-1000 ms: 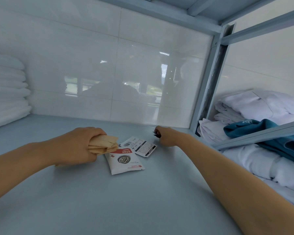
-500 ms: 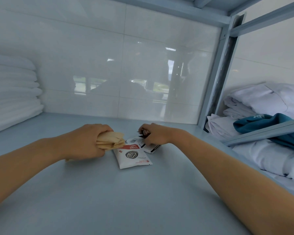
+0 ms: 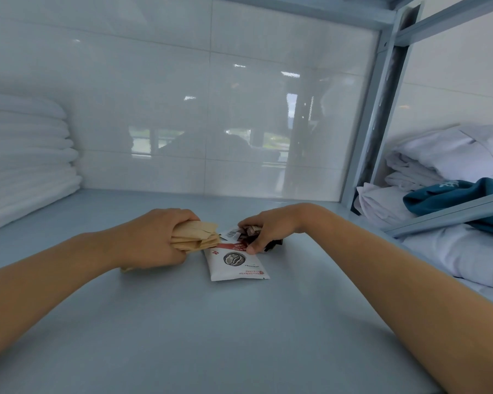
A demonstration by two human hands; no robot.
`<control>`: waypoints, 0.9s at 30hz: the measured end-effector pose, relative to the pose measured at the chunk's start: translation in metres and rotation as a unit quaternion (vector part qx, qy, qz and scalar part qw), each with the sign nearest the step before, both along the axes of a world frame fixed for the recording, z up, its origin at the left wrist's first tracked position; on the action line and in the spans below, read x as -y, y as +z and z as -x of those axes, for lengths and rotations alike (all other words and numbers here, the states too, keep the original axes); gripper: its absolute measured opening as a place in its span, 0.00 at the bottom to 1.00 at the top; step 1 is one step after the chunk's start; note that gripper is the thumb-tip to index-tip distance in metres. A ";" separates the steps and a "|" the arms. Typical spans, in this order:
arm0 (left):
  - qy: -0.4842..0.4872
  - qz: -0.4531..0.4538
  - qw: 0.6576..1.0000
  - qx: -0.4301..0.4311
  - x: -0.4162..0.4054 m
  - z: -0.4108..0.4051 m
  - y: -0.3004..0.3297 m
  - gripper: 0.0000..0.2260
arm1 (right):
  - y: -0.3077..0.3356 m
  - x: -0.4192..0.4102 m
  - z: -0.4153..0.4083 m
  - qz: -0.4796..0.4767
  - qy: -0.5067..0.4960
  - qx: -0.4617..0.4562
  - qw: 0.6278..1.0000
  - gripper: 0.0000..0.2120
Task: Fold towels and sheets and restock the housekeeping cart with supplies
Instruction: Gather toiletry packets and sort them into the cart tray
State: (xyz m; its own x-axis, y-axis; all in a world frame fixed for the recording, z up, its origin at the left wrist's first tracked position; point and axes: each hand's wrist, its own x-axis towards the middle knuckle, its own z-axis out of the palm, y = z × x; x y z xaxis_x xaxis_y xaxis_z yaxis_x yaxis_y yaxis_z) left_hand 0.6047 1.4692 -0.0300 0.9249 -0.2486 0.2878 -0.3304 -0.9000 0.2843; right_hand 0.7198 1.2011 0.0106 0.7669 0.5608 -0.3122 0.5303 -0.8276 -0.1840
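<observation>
Gripping tan packets (image 3: 195,236), left hand (image 3: 154,240), white sachet (image 3: 235,263) just beside

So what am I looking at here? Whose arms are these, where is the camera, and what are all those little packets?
There is no machine here: these are a person's two bare arms, filmed by one wide-angle camera worn on the head, looking forward and down. They reach onto a pale blue metal shelf backed by a glossy tiled wall. The left hand grips a bundle of tan paper packets. The right hand curls its fingers around small dark sachets; what they contain is too small to tell. Between the hands a white sachet with a red band lies flat on the shelf, the right thumb touching it. Folded white towels are stacked at far left, and white linens with a teal cloth fill the neighbouring rack.
</observation>
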 end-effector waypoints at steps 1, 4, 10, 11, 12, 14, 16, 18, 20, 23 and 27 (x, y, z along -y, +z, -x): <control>0.000 -0.001 1.000 -0.001 0.000 0.000 0.000 0.22 | 0.000 0.002 0.000 -0.006 -0.003 -0.013 1.000 0.41; -0.001 0.004 1.000 0.000 0.002 0.003 0.000 0.22 | 0.003 0.010 -0.001 -0.021 -0.010 -0.037 0.999 0.40; -0.040 0.051 0.998 0.000 0.015 0.015 0.008 0.24 | 0.000 0.004 0.002 -0.011 -0.017 0.012 1.000 0.40; -0.053 0.050 0.997 -0.011 0.019 0.017 0.008 0.24 | -0.003 0.001 0.002 -0.002 -0.013 0.028 1.000 0.40; -0.066 0.045 0.997 -0.023 0.022 0.019 0.006 0.25 | -0.006 -0.002 0.002 0.006 -0.010 0.044 0.999 0.42; -0.085 0.028 0.995 -0.043 0.026 0.020 0.004 0.25 | -0.010 -0.003 0.000 0.015 -0.011 0.064 0.998 0.44; -0.089 0.019 0.994 -0.065 0.024 0.020 0.006 0.24 | -0.013 -0.003 -0.003 0.004 -0.009 0.071 0.997 0.41; -0.085 0.011 0.992 -0.089 0.021 0.019 0.010 0.23 | -0.017 -0.001 -0.006 -0.016 -0.003 0.095 0.995 0.37; -0.072 0.002 0.992 -0.106 0.019 0.019 0.012 0.22 | -0.019 0.000 -0.009 -0.036 -0.006 0.117 0.993 0.33; -0.046 -0.004 0.991 -0.122 0.017 0.018 0.016 0.20 | -0.011 0.006 -0.009 -0.057 -0.041 0.076 0.995 0.32; -0.017 -0.015 0.991 -0.130 0.013 0.017 0.019 0.19 | -0.007 0.006 -0.005 -0.015 -0.053 0.076 0.996 0.34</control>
State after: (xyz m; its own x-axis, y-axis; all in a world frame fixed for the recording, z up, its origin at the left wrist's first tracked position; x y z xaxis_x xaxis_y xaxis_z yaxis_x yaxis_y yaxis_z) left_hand 0.5873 1.4561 -0.0109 0.9577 -0.2859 0.0334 -0.2801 -0.8986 0.3378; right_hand 0.7250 1.1949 0.0040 0.8597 0.4808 -0.1725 0.4633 -0.8762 -0.1330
